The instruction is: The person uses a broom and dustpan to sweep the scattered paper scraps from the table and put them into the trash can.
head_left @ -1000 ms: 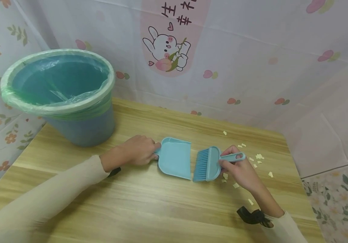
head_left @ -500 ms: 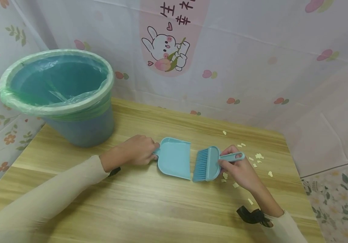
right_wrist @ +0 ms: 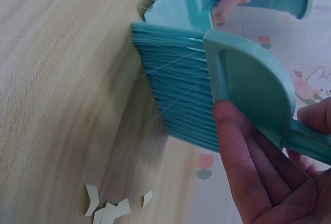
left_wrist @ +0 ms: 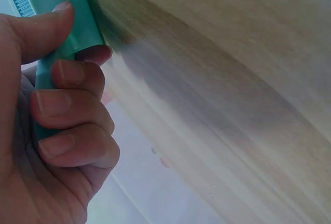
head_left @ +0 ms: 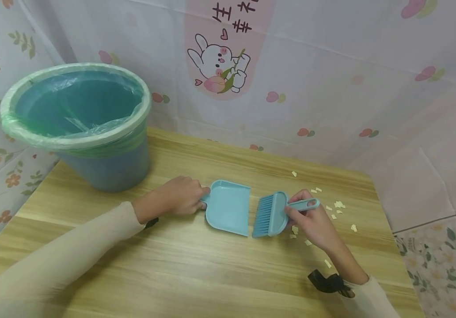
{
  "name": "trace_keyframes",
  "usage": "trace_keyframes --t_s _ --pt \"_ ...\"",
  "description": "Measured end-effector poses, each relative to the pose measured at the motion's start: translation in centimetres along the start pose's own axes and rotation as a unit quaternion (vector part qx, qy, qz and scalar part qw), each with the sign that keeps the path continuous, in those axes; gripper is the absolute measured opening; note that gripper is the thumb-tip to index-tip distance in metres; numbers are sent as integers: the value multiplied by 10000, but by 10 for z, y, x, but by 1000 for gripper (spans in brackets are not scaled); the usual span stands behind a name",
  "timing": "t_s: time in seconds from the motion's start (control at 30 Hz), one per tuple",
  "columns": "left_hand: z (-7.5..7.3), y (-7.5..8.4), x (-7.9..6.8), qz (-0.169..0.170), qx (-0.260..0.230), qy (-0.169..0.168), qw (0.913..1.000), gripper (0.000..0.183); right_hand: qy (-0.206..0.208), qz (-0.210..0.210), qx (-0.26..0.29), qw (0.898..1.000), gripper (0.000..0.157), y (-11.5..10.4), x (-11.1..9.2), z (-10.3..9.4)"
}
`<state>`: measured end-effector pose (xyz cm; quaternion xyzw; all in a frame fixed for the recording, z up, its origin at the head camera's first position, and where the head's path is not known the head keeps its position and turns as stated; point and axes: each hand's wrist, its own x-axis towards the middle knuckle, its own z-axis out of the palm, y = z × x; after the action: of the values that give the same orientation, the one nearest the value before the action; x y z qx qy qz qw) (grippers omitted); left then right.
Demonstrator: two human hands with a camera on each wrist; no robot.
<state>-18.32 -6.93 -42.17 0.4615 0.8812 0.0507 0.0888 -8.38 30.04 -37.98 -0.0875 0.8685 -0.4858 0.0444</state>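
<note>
A light blue dustpan (head_left: 229,207) lies mid-table, its flat front edge facing right. My left hand (head_left: 184,195) grips its short handle; in the left wrist view the fingers (left_wrist: 77,105) curl round it with the thumb along the top. Just right of the dustpan's edge is a small blue hand brush (head_left: 277,213), bristles (right_wrist: 173,84) pointing left toward the pan. My right hand (head_left: 309,221) holds the brush where handle meets head, fingers against the back in the right wrist view. Several pale paper scraps (head_left: 339,204) lie right of and behind the right hand.
A large blue bucket (head_left: 116,170) lined with a thin green plastic bag stands at the back left of the wooden table (head_left: 196,274). A white patterned curtain (head_left: 315,79) hangs behind the table. One scrap (head_left: 294,174) lies near the back edge.
</note>
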Motion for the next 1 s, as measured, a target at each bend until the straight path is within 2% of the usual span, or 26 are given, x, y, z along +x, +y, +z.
trace_keyframes --t_s 0.23,0.4,0.63,0.8,1.0 --pt "-1 2 2 -83 83 -102 9999 30 84 -196 -257 9994 12 1 1 4" --pt "-4 5 1 -100 167 -104 9998 32 198 -155 -257 9994 11 0 3 5" --pt "-5 8 1 -131 241 -144 9995 33 591 -179 -238 9978 9 -6 3 -6" --pt "-5 9 0 -139 269 -28 9995 32 907 -220 -800 9924 9 -13 0 -25" --pt "-5 11 -2 -173 263 -6 9995 32 1056 -50 -1640 9808 10 -13 -4 -43"
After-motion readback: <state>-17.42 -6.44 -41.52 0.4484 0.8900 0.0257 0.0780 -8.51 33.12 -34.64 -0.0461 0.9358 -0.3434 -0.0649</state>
